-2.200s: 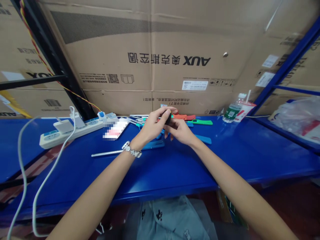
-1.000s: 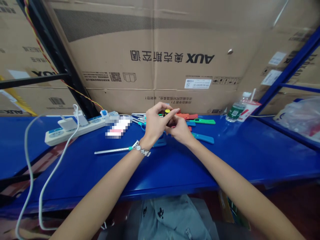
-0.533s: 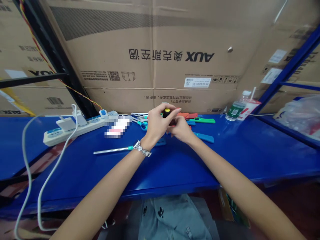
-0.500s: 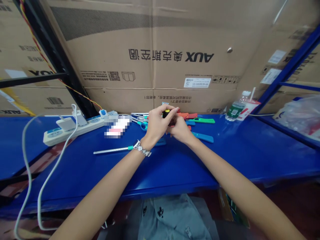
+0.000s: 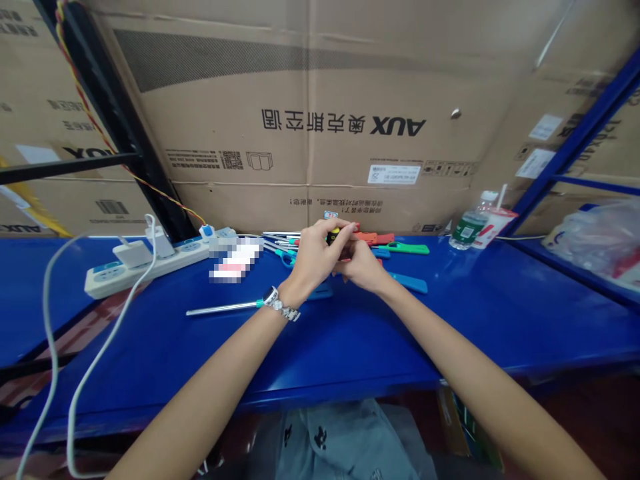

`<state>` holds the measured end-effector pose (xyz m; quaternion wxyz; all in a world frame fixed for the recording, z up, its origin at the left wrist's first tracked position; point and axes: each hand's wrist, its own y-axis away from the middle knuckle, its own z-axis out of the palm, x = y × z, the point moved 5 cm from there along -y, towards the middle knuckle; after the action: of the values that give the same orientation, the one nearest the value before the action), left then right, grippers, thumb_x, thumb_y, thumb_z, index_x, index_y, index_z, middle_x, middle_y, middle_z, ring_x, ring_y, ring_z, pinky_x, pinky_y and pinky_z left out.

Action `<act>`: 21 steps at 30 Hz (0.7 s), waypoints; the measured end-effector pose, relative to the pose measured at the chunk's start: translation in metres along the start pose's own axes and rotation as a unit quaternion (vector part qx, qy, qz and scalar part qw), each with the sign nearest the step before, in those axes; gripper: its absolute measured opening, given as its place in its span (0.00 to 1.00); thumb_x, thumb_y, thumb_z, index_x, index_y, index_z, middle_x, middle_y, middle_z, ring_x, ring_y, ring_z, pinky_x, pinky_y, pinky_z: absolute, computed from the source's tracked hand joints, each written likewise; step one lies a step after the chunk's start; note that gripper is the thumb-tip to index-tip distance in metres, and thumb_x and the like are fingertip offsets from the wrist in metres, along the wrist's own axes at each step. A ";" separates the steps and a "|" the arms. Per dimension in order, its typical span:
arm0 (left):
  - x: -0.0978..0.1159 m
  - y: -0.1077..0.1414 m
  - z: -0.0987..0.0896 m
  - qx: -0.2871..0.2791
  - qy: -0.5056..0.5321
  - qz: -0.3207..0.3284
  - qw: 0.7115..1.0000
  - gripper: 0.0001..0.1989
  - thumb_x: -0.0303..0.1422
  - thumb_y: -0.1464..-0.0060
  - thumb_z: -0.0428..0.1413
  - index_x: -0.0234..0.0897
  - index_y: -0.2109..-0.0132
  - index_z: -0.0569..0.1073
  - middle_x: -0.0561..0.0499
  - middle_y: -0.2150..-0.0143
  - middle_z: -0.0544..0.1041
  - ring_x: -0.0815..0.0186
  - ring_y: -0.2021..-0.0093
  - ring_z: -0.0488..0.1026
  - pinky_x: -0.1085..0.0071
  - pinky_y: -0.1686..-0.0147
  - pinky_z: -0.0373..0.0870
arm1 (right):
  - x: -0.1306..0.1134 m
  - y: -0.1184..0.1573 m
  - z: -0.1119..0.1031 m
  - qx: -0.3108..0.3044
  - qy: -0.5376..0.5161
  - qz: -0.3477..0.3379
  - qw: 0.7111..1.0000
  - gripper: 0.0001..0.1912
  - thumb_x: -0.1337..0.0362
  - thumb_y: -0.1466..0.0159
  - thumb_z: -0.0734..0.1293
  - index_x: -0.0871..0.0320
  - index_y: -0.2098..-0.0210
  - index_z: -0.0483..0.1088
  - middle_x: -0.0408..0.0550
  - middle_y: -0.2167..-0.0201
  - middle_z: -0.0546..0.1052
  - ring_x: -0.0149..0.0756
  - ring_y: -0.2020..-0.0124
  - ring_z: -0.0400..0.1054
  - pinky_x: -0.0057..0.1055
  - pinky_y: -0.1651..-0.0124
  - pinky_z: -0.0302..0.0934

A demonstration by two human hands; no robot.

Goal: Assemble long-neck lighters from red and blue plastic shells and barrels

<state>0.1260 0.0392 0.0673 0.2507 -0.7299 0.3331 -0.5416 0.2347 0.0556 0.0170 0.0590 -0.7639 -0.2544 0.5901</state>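
Note:
My left hand [image 5: 316,257], wearing a watch and a metal bracelet at the wrist, is closed round a small yellow-and-black thing [image 5: 332,235]; its kind is hidden by the fingers. My right hand [image 5: 364,267] is closed against the left, its fingers curled under it, and what they hold is hidden. Around both hands lie several long-nosed lighters with metal tubes: a green-handled lighter [image 5: 407,248], a blue-handled lighter [image 5: 407,283] and an orange-red lighter [image 5: 375,238]. Below my left wrist another lighter with a silver tube [image 5: 223,309] lies partly covered by the arm.
A white power strip [image 5: 150,267] with plugs and cables lies at the left of the blue table [image 5: 340,353]. Beside it is a blurred-out rectangle [image 5: 237,259]. A water bottle [image 5: 469,223] and a paper cup [image 5: 493,227] stand at the right. Cardboard [image 5: 310,67] rises behind.
The view has tilted slightly, so the scene sits a little lower. Both hands stay together over the lighters, with only slight finger movement.

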 end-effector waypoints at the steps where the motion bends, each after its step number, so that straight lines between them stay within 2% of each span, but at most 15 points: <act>1: 0.001 0.000 0.002 -0.019 -0.001 0.006 1.000 0.12 0.37 0.30 0.54 0.38 0.56 0.81 0.46 0.55 0.85 0.58 0.52 0.80 0.61 0.47 0.74 | 0.001 -0.001 0.000 0.019 0.001 -0.009 1.000 0.18 0.53 0.46 0.78 0.54 0.71 0.67 0.42 0.77 0.73 0.34 0.76 0.66 0.31 0.76 0.65; 3: 0.002 -0.001 0.003 -0.058 -0.001 0.019 0.998 0.16 0.35 0.27 0.48 0.38 0.52 0.80 0.44 0.51 0.84 0.58 0.47 0.79 0.59 0.43 0.72 | -0.002 0.001 0.000 0.027 0.005 -0.024 0.999 0.19 0.53 0.45 0.78 0.55 0.66 0.68 0.42 0.75 0.73 0.36 0.74 0.68 0.33 0.72 0.68; 5: 0.000 -0.001 0.003 -0.086 -0.001 0.018 0.996 0.18 0.34 0.26 0.44 0.38 0.47 0.79 0.44 0.48 0.83 0.58 0.44 0.77 0.58 0.41 0.71 | -0.007 0.006 -0.001 -0.012 -0.003 -0.026 1.000 0.18 0.52 0.41 0.76 0.55 0.62 0.69 0.42 0.74 0.73 0.36 0.73 0.70 0.35 0.69 0.69; 7: -0.001 0.000 0.003 -0.096 -0.007 0.016 0.995 0.19 0.34 0.26 0.43 0.40 0.44 0.77 0.45 0.46 0.82 0.58 0.43 0.76 0.58 0.40 0.70 | -0.012 0.010 -0.002 -0.064 -0.018 -0.018 0.998 0.16 0.51 0.37 0.74 0.56 0.61 0.69 0.42 0.74 0.72 0.35 0.75 0.69 0.34 0.70 0.67; 10: 0.001 0.000 0.000 -0.034 -0.021 0.030 0.999 0.14 0.37 0.30 0.53 0.39 0.44 0.77 0.46 0.48 0.83 0.58 0.46 0.78 0.59 0.42 0.71 | -0.014 0.012 -0.006 -0.071 -0.010 -0.015 0.997 0.15 0.52 0.37 0.73 0.56 0.68 0.69 0.41 0.78 0.71 0.33 0.80 0.66 0.33 0.74 0.63; 12: 0.002 0.001 -0.001 0.022 -0.022 0.027 0.999 0.13 0.40 0.35 0.61 0.37 0.49 0.79 0.46 0.54 0.84 0.59 0.52 0.80 0.62 0.48 0.73 | -0.009 0.008 -0.005 -0.045 0.005 -0.010 0.999 0.16 0.54 0.39 0.75 0.55 0.72 0.67 0.41 0.81 0.69 0.34 0.80 0.65 0.33 0.75 0.62; 14: 0.002 0.002 0.000 0.040 -0.027 0.017 0.999 0.11 0.40 0.36 0.62 0.37 0.56 0.80 0.47 0.60 0.85 0.60 0.59 0.80 0.63 0.52 0.75 | -0.003 0.004 -0.001 -0.009 0.008 -0.001 1.000 0.16 0.55 0.41 0.76 0.54 0.73 0.66 0.40 0.82 0.68 0.34 0.81 0.64 0.33 0.77 0.61; 16: 0.003 0.002 0.002 0.019 -0.042 0.021 0.999 0.10 0.37 0.32 0.57 0.38 0.58 0.81 0.47 0.60 0.85 0.60 0.57 0.80 0.63 0.51 0.75 | 0.002 0.001 0.002 0.031 0.012 0.002 0.999 0.16 0.56 0.42 0.76 0.54 0.71 0.66 0.39 0.81 0.68 0.33 0.81 0.63 0.32 0.78 0.59; 18: 0.005 0.002 0.003 -0.016 -0.048 0.035 0.998 0.13 0.34 0.29 0.52 0.38 0.53 0.81 0.46 0.54 0.85 0.59 0.50 0.79 0.61 0.46 0.73 | 0.001 0.001 0.002 0.052 0.018 -0.009 0.998 0.16 0.55 0.42 0.76 0.54 0.65 0.68 0.40 0.77 0.71 0.33 0.80 0.64 0.32 0.77 0.61; 19: 0.005 0.002 0.003 -0.034 -0.044 0.040 0.998 0.14 0.34 0.28 0.50 0.38 0.50 0.81 0.45 0.52 0.84 0.59 0.46 0.78 0.60 0.44 0.72 | -0.001 0.003 0.002 0.044 0.015 -0.015 0.999 0.17 0.54 0.42 0.76 0.54 0.62 0.69 0.41 0.75 0.73 0.33 0.79 0.65 0.32 0.76 0.63; 21: 0.004 0.002 0.001 -0.066 -0.034 0.038 0.996 0.17 0.34 0.27 0.46 0.39 0.43 0.78 0.45 0.47 0.83 0.58 0.42 0.75 0.59 0.40 0.70 | -0.007 0.006 0.001 -0.009 -0.005 -0.020 1.000 0.19 0.50 0.40 0.75 0.55 0.58 0.69 0.43 0.72 0.75 0.34 0.76 0.68 0.33 0.72 0.67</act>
<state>0.1278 0.0345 0.0680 0.2333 -0.7498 0.3870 -0.4833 0.2345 0.0466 0.0203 0.0627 -0.7561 -0.2754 0.5904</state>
